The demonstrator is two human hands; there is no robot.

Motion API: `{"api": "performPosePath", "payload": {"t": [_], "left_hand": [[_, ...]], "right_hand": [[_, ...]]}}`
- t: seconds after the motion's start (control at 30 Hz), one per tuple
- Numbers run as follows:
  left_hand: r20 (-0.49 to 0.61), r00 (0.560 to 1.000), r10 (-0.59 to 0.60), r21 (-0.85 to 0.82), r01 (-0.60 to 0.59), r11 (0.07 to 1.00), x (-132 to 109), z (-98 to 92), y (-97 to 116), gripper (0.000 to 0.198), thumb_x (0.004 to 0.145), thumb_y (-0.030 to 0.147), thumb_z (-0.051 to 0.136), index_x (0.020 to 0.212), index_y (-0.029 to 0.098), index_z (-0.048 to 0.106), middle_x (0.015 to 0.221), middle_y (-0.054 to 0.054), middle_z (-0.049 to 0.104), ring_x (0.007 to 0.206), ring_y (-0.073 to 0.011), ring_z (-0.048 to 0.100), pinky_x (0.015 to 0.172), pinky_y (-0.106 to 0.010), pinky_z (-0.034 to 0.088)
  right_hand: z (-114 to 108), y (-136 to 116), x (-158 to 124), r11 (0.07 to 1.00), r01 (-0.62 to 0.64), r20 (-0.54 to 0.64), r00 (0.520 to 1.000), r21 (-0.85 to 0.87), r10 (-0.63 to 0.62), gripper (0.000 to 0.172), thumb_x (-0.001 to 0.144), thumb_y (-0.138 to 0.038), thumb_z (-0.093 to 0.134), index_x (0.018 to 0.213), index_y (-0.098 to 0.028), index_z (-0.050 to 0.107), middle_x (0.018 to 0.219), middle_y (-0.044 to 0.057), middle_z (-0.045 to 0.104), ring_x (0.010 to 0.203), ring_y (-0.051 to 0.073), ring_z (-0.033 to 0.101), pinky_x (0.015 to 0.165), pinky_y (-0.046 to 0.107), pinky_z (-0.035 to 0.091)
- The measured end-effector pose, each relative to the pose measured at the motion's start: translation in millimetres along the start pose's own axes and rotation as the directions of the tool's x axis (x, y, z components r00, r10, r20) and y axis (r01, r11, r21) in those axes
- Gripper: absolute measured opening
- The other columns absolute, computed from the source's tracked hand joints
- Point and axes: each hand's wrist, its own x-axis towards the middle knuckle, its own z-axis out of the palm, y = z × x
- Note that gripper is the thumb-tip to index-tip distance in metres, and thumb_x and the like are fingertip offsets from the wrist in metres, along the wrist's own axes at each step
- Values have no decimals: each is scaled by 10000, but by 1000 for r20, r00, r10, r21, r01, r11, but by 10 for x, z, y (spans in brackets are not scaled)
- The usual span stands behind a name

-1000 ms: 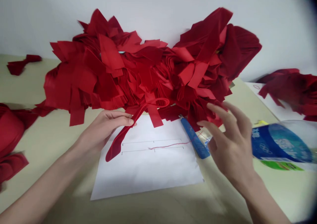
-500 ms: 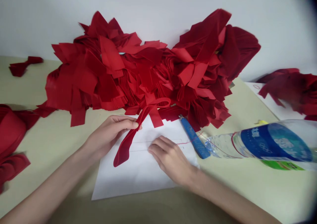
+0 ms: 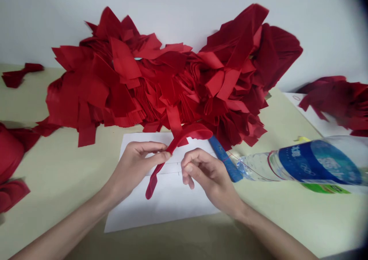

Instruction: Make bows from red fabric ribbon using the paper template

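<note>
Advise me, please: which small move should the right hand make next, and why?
Perhaps bring the right hand to the looped red strip, close to where the left hand pinches it. The pinch sits near the strip's middle, and the right hand hangs half curled close by, apart from the strip, over the marked white paper. Whether it holds anything is too fine to tell.

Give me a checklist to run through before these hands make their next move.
1. Left hand pinching the red strip: ok.
2. Right hand gripping the red thread: cannot tell; none shows there.
3. Ruled lines on the white paper fully visible: not ok, partly covered.
4. Blue tool showing its upper end: not ok; the strip hides it.
5. Bottle lying on its side: ok.
</note>
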Motion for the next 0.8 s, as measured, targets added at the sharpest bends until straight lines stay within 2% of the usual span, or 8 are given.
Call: {"api": "performPosePath", "payload": {"t": [0.13,0.23,0.33,0.43,0.6,0.8], "left_hand": [[1,999,-44,-80,44,996,-35,87,-57,121,750,277,659,639,233,679,639,36,554,693,-141,467,680,-266,369],[79,992,-98,-162,110,981,-45,110,-63,152,766,274,641,625,222,668,637,33,540,696,-137,453,701,-273,363],[166,978,-125,-229,161,960,-37,106,-56,180,766,275,628,599,210,646,646,22,553,745,-155,483,762,-297,369],[192,974,-118,-210,159,965,-36,117,-52,184,760,254,609,584,205,631,644,12,566,760,-172,509,775,-315,381],[117,992,-47,-31,51,998,-81,200,-56,199,783,228,567,589,213,612,616,27,543,667,-149,488,652,-290,376],[-50,992,120,118,-113,987,-150,295,-128,121,740,138,592,673,223,646,820,15,648,812,-171,589,756,-303,443]], "right_hand": [[36,-31,6,989,-20,-67,997,145,30,118,887,-265,554,840,-194,472,661,-24,588,532,86,539,466,214,420],[10,-2,28,973,-40,-71,996,226,57,228,874,-258,580,846,-222,357,663,-29,639,512,96,568,428,201,407],[-20,32,44,969,-76,-56,994,237,92,286,866,-252,594,823,-229,312,667,-26,661,495,95,571,417,198,410],[-7,37,29,970,-87,-55,993,226,102,304,864,-246,595,807,-234,297,658,-36,657,499,99,578,423,202,415],[57,57,-49,976,-14,-122,992,217,41,312,871,-210,584,791,-238,284,673,-49,647,527,86,574,446,196,420],[65,111,-94,996,-8,-159,987,92,22,326,860,-217,600,780,-238,284,684,-52,620,551,87,562,472,206,443]]}}
